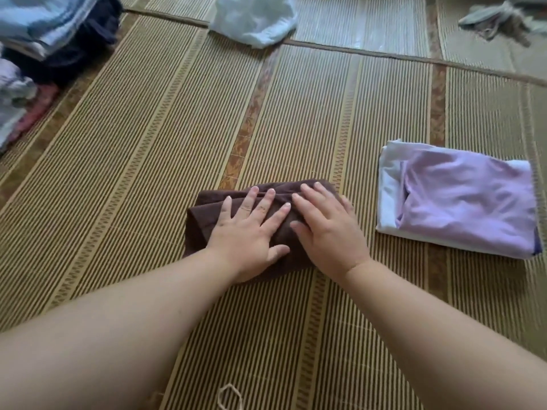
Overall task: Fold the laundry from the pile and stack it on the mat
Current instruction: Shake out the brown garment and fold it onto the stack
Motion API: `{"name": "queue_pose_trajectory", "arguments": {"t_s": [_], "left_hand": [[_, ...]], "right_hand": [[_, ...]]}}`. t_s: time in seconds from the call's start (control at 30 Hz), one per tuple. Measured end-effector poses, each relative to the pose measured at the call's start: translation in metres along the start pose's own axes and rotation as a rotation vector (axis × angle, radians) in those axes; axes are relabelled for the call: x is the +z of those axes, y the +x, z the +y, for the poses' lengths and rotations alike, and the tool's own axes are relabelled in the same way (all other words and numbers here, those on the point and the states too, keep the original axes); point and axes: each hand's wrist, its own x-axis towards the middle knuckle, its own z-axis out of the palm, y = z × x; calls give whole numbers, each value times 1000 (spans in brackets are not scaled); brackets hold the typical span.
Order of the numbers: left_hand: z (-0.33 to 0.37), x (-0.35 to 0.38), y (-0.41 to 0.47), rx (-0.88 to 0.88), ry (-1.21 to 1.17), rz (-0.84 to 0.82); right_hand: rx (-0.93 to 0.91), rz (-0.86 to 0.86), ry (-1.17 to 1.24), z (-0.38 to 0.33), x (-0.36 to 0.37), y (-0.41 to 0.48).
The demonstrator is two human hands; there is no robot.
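Both bare forearms reach forward from the near edge and meet at the middle of the scene. The left hand (251, 229) lies palm down, fingers straight and spread, thumb pointing right. The right hand (325, 229) lies flat just beside it, fingers straight and closer together, angled toward the far left. Neither grasps anything; both are released and press on the brown garment (204, 214). That garment is dark brown and folded into a compact oblong with layered edges along its far side, and it rests on the striped woven mat (118, 173) at centre. To its right, apart from it, sits a folded lilac garment (467, 202) on top of what seems to be a folded white piece. The unfolded pile (50, 39), blue, navy and white, lies at the far left. A white cloth (254, 19) lies far centre and a grey cloth (497, 22) far right.
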Motion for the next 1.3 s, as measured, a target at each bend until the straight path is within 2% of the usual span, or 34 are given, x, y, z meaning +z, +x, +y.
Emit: {"name": "queue_pose_trajectory", "arguments": {"t_s": [0.07,0.1,0.2,0.3,0.37,0.47,0.53,0.6,0.7,0.77,1.07,1.13,1.3], "left_hand": [[-13,2,14,-12,-24,-46],[-19,3,19,-28,-39,-75],[-27,8,26,-87,-126,-133],[-30,10,29,-178,-197,-149],[-33,9,27,-313,-276,-164],[-39,11,11,-620,-444,-181],[-40,12,-2,-810,-582,-121],[-41,13,-13,-925,-755,-29],[-40,13,-20,-856,-1119,43],[-37,10,-25,-740,-1257,30],[2,-23,-54,-399,-1184,37],[29,-38,-54,-348,-1122,86],[105,-86,-20,-304,-1125,342]], "right_hand": [[46,-379,-69,2,7,8],[86,-482,-99,7,10,15],[159,-583,-129,19,19,33],[248,-612,-123,22,24,37],[387,-596,-74,21,23,38],[596,-458,40,18,19,36],[672,-329,123,10,17,32],[788,-246,226,5,15,28],[959,-214,330,9,14,20],[945,-207,343,10,11,11],[597,-103,476,13,-35,-69],[578,-26,470,27,-54,-85],[580,323,469,88,-117,-102]]}}
